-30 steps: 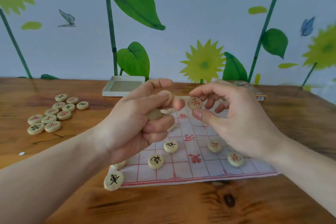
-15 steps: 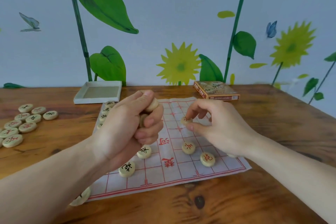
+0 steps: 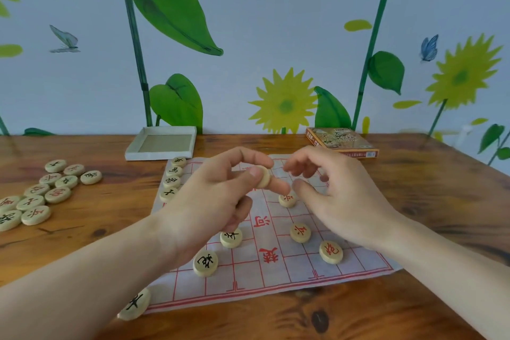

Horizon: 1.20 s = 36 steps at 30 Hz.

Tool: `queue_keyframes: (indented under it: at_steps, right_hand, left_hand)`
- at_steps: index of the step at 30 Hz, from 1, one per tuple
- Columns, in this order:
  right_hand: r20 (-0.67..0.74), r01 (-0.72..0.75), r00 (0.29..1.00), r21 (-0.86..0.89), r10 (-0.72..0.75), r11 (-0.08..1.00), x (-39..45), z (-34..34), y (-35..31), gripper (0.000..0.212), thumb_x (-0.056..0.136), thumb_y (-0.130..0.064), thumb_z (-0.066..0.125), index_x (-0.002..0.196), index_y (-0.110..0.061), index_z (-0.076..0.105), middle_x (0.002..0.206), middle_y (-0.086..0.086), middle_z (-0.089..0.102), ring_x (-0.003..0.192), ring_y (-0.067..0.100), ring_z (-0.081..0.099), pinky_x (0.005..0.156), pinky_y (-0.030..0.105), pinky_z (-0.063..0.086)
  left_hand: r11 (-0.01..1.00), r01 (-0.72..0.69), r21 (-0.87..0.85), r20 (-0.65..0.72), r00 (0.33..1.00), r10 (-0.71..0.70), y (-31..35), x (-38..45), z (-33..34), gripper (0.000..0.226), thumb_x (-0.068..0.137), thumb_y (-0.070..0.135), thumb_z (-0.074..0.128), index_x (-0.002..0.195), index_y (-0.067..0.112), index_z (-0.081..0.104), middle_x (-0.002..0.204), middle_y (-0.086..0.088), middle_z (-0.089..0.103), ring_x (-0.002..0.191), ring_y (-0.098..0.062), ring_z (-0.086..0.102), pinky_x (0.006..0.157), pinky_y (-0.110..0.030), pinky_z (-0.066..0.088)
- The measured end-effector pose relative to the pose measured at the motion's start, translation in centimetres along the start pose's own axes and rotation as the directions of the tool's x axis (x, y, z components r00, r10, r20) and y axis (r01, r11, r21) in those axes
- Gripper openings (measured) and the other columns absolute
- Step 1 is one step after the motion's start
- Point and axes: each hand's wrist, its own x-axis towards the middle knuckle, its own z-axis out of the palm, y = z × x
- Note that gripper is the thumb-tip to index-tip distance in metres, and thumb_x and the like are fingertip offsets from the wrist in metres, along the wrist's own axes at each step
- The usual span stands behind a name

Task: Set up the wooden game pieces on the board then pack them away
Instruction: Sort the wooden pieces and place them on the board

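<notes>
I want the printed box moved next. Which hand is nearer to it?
Right. The right hand hovers over the board just in front of the printed box; the left hand is farther left, pinching a piece.

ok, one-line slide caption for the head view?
Left hand pinches a wooden piece above the board; right hand reaches for it.

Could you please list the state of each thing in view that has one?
left hand: pinches a piece above the board.
right hand: fingers loosely curled, holds nothing.
board: spread flat, partly set.
white box tray: open, looks empty.
printed box lid: lying flat.
loose pieces: heaped off-board.
</notes>
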Motion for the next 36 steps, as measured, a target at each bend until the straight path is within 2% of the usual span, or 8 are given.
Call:
queue_keyframes:
  at_steps: [5,8,12,14,20,24,27,36]
  right_hand:
    - [-0.033,0.166,0.986,0.1,-0.164,0.981,-0.2,-0.3,-1.3,0.046,0.083,-0.004,0.076,0.121,-0.029,0.067,0.104,-0.012,0.064,0.103,0.016,0.058,0.084,0.011,0.04]
    - [-0.009,0.208,0.978,0.111,-0.208,0.972,-0.3,0.0,-1.6,0.048,0.081,-0.014,0.084,0.125,-0.027,0.069,0.111,-0.013,0.064,0.104,0.015,0.059,0.086,0.012,0.041]
    - [-0.067,0.239,0.97,0.091,-0.233,0.967,-0.3,0.1,-1.8,0.039,0.076,-0.021,0.089,0.113,-0.024,0.075,0.103,-0.015,0.068,0.094,0.012,0.061,0.081,0.011,0.04]
    - [-0.065,0.24,0.97,0.09,-0.235,0.966,-0.3,0.0,-1.8,0.04,0.077,-0.021,0.089,0.114,-0.024,0.075,0.101,-0.014,0.068,0.092,0.013,0.06,0.08,0.011,0.04]
    - [-0.019,0.24,0.971,0.143,-0.24,0.96,-0.2,-0.2,-1.8,0.037,0.085,-0.014,0.082,0.119,-0.025,0.072,0.102,-0.015,0.063,0.097,0.009,0.058,0.082,0.011,0.04]
    - [-0.042,0.138,0.99,0.225,-0.132,0.965,0.0,-0.8,-1.5,0.029,0.084,-0.019,0.083,0.105,-0.03,0.066,0.098,-0.015,0.067,0.101,0.018,0.061,0.08,0.03,0.047]
    - [-0.051,0.105,0.994,0.272,-0.095,0.956,0.0,-0.8,-1.3,0.028,0.081,-0.017,0.085,0.097,-0.027,0.064,0.099,-0.011,0.071,0.102,0.02,0.065,0.081,0.043,0.051]
    - [-0.088,0.116,0.991,0.262,-0.096,0.958,-0.1,-0.4,-1.1,0.033,0.076,-0.019,0.09,0.096,-0.025,0.065,0.095,-0.014,0.074,0.101,0.017,0.069,0.079,0.04,0.054]
  left_hand:
    - [1.0,0.018,-0.005,-0.033,0.999,-0.018,-0.1,0.2,0.0,0.024,0.105,0.025,0.049,0.128,0.02,0.053,0.107,-0.003,0.079,0.04,-0.01,0.027,0.04,-0.019,0.027]
    - [1.0,0.002,0.022,0.011,1.0,-0.002,-0.2,0.1,0.1,0.025,0.104,0.026,0.051,0.128,0.021,0.056,0.107,-0.002,0.079,0.04,-0.01,0.027,0.04,-0.019,0.026]
    - [1.0,-0.016,0.024,0.052,0.999,0.015,-0.2,-0.1,0.7,0.026,0.102,0.022,0.054,0.126,0.017,0.057,0.053,0.009,0.065,0.037,-0.007,0.025,0.038,-0.017,0.022]
    - [1.0,-0.009,-0.001,0.054,0.998,0.009,-0.1,-0.1,0.8,0.028,0.098,0.023,0.058,0.126,0.016,0.058,0.045,0.009,0.057,0.037,-0.007,0.024,0.038,-0.018,0.02]
    - [0.977,0.102,-0.185,0.023,0.995,-0.1,0.5,-0.2,0.6,0.031,0.096,0.029,0.06,0.122,0.013,0.065,0.107,-0.012,0.077,0.043,-0.01,0.02,0.047,-0.027,0.01]
    - [0.955,0.157,-0.252,-0.057,0.983,-0.176,0.6,0.0,0.6,0.026,0.101,0.026,0.053,0.117,0.013,0.07,0.091,-0.009,0.078,0.04,-0.009,0.022,0.044,-0.024,0.012]
    - [0.953,0.156,-0.259,-0.105,0.976,-0.188,0.4,0.2,0.2,0.024,0.1,0.023,0.055,0.117,0.011,0.066,0.097,-0.011,0.079,0.04,-0.009,0.022,0.05,-0.028,0.011]
    - [0.982,0.075,-0.171,-0.078,0.993,-0.09,-0.2,0.2,0.5,0.03,0.084,0.015,0.074,0.111,0.006,0.065,0.081,-0.011,0.07,0.042,-0.01,0.023,0.039,-0.02,0.019]
